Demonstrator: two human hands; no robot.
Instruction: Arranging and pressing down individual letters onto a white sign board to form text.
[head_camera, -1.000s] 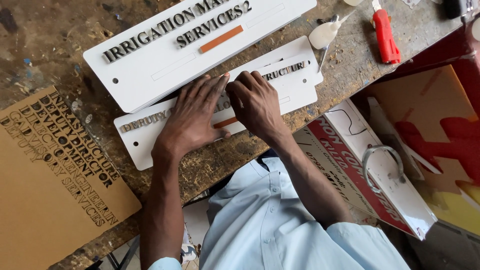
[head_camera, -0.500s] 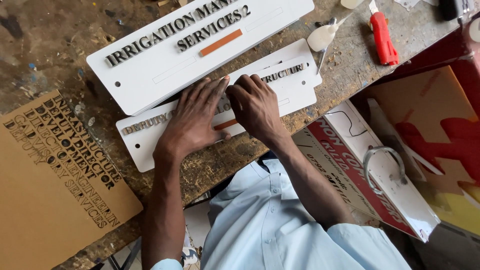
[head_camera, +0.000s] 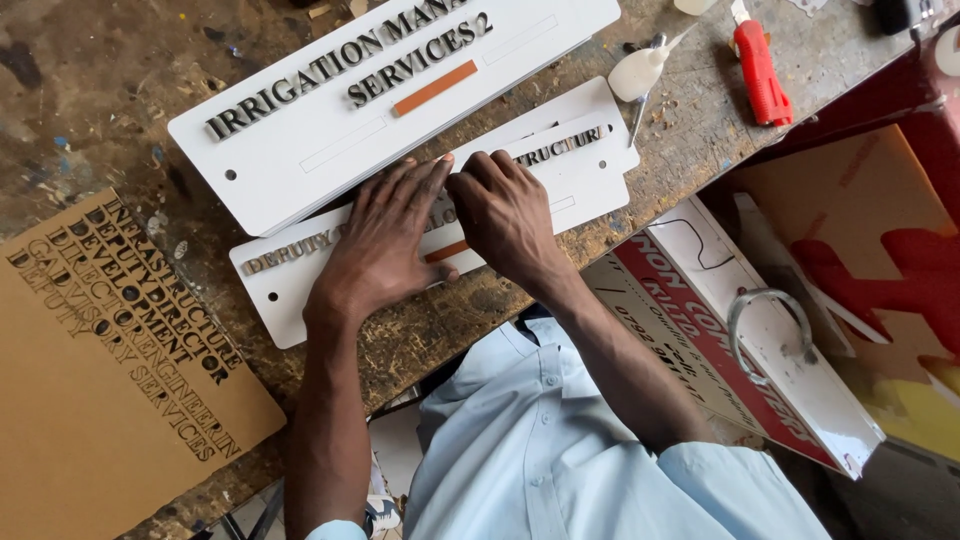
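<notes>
Both hands press flat on the near white plaque (head_camera: 300, 285), which lies slanted along the near edge of the workbench (head_camera: 90, 110). Left hand (head_camera: 385, 240) lies palm down with fingers spread toward the raised lettering, gripping nothing. Right hand (head_camera: 505, 215) is just beside it, fingers bent so that the tips bear on the letters near the middle of the plaque; it too grasps nothing. The two hands nearly touch at the fingertips. A small orange strip (head_camera: 447, 250) on the plaque shows between the thumbs.

Nearest the camera, the person's pale blue shirt (head_camera: 560, 460) fills the lower middle. To the left, a brown sheet (head_camera: 70, 420) with cut-out lettering lies on the bench's near corner, well apart from the hands. To the right, below the bench edge, a red and white board (head_camera: 690, 330) leans with a metal handle (head_camera: 765, 335) on its white side.

Beyond the hands, a second, larger white plaque (head_camera: 300, 150) with dark raised letters and its own orange bar (head_camera: 435, 88) overlaps the far edge of the near one. Further right on the bench lie a small glue bottle (head_camera: 640, 75) with a thin nozzle and a red knife (head_camera: 757, 68), both well apart from the hands.
</notes>
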